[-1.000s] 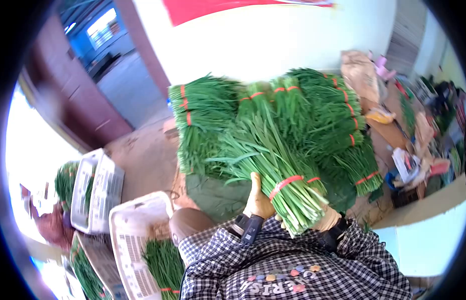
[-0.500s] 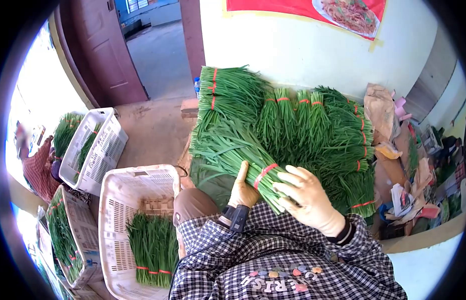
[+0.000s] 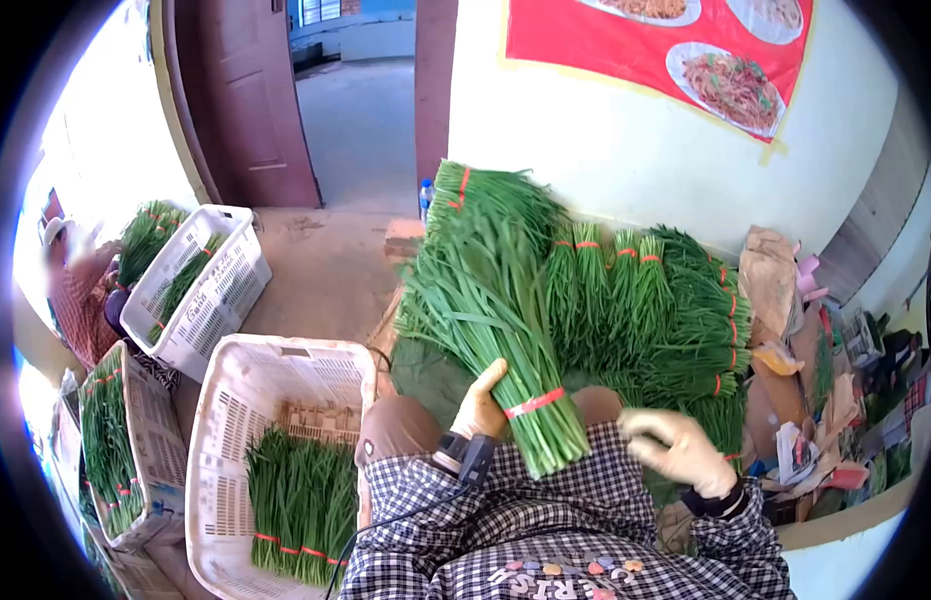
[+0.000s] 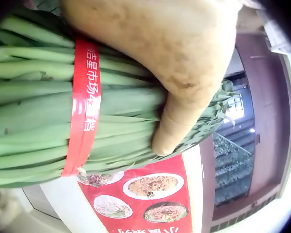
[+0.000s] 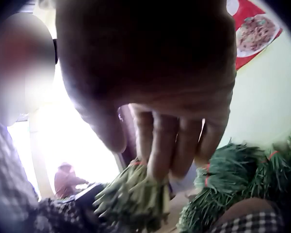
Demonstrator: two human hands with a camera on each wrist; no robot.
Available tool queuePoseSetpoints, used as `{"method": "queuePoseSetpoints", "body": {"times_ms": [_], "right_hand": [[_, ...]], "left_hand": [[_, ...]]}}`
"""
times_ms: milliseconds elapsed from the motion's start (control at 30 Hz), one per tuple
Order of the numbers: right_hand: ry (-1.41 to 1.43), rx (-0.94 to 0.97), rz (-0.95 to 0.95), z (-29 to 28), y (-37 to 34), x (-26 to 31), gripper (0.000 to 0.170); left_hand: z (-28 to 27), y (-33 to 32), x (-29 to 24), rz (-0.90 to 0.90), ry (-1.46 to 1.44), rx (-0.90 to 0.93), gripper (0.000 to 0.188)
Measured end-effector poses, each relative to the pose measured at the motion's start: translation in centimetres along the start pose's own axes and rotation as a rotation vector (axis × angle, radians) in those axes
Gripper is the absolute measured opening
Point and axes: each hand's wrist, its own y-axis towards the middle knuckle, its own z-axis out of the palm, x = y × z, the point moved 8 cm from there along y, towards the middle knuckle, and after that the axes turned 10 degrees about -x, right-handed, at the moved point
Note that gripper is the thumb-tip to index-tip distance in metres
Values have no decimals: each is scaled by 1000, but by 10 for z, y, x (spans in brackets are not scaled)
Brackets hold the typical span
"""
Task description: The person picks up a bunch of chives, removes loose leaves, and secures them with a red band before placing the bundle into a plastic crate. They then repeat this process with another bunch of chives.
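Note:
A large bunch of long green leafy stalks [image 3: 505,330], tied by a red band [image 3: 534,403], slants over the lap with its cut ends toward the body. My left hand [image 3: 481,403] grips it from the left side near the band; the thumb lies across the stalks in the left wrist view, beside the printed red band [image 4: 83,107]. My right hand [image 3: 677,450] is off the bunch to the right, fingers extended and slightly bent, holding nothing. In the right wrist view the cut ends of the bunch [image 5: 140,199] show beyond the fingers of the right hand [image 5: 155,97].
Banded green bunches [image 3: 625,300] are piled by the wall. To the left, a white crate [image 3: 220,430] holds several bunches, with more crates [image 3: 200,300] behind it. Another person [image 3: 80,290] is at the far left. Paper and bags [image 3: 800,450] lie at right.
My right hand has left the cut ends and moved right and down. The bunch, still in my left hand, now stands steeper. The head view has shifted, showing more of the wall poster.

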Motion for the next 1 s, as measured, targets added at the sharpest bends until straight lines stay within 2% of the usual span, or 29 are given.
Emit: {"method": "queuePoseSetpoints", "body": {"times_ms": [33,67,200,233,267,300,367,400,433,500,567,600,633,700,733,767,800,833,867,900,933,967,1000], "right_hand": [[-43,-236,-46,-25,11,4,31],[-48,-246,-53,-20,15,10,31],[-110,41,356,78,50,13,72],[178,28,336,112,46,2,81],[466,19,305,135,44,-8,93],[617,142,377,125,54,4,100],[507,40,421,95,68,5,106],[542,-36,376,86,78,1,110],[698,-104,325,80,90,-4,115],[682,-275,250,60,114,13,110],[824,-341,253,48,132,32,98],[857,-478,236,46,136,23,84],[914,-515,256,43,136,21,76],[977,-515,356,41,132,11,59],[976,-516,355,38,129,8,59],[953,-556,347,32,122,2,51],[929,-597,342,27,114,-4,44],[930,-600,348,29,104,-17,44],[883,-594,286,31,97,-32,39],[835,-586,224,29,94,-32,34],[893,-603,304,33,90,-43,31],[893,-605,307,30,87,-41,31],[869,-623,320,27,83,-40,21]], "left_hand": [[7,-6,-3,-3,26,-7,64],[8,-5,-3,-1,30,5,64],[16,8,1,73,114,40,56],[18,9,1,74,150,33,50],[20,2,-20,176,215,22,50],[32,-8,-36,191,258,92,48],[47,-25,-52,248,342,101,50],[47,-22,-55,216,396,151,53],[47,-21,-53,216,402,158,53],[61,-23,-45,253,552,212,56],[75,-24,-35,367,677,242,56],[87,-26,-34,400,696,260,55],[97,-28,-35,433,715,274,54],[98,-24,-38,366,632,181,48],[92,-19,-37,372,566,147,41],[86,-14,-35,372,566,148,41],[77,-7,-34,330,498,138,40],[72,-3,-31,284,431,125,38],[66,1,-26,238,368,112,31],[61,6,-23,232,368,110,31],[56,10,-20,245,401,127,34],[56,11,-18,259,435,144,37],[54,11,-15,263,441,134,36]]}}
